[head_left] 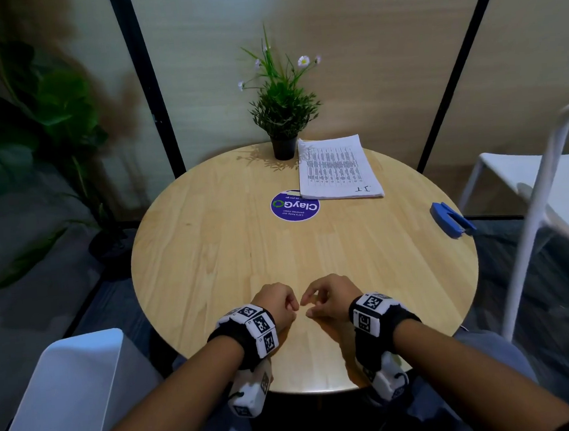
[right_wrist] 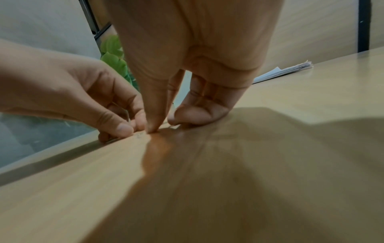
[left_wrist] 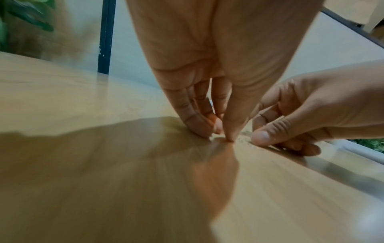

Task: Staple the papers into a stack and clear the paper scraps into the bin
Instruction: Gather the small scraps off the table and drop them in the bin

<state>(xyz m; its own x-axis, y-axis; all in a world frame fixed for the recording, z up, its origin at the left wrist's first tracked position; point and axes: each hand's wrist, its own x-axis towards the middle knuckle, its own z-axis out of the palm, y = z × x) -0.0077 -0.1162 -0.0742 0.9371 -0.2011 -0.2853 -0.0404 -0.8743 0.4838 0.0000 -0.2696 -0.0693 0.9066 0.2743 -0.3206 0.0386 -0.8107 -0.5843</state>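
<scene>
Both hands rest on the round wooden table (head_left: 211,256) near its front edge, fingertips almost meeting. My left hand (head_left: 293,309) (left_wrist: 218,134) (right_wrist: 129,129) is curled tight, thumb tip on the wood, with a thin pale sliver between its fingers. My right hand (head_left: 306,308) (left_wrist: 270,141) (right_wrist: 164,126) is curled too, its thumb and fingertips pressed to the table. Tiny paper scraps (left_wrist: 244,132) (right_wrist: 139,135) lie between the two thumbs. The stack of printed papers (head_left: 337,169) (right_wrist: 286,70) lies at the far right. A blue stapler (head_left: 450,219) sits at the right rim.
A potted plant (head_left: 284,146) stands at the table's far edge beside the papers, with a round purple sticker (head_left: 295,205) in front of it. A white chair (head_left: 532,193) stands to the right, a white rounded object (head_left: 78,388) at the near left, and a large leafy plant (head_left: 28,134) further left.
</scene>
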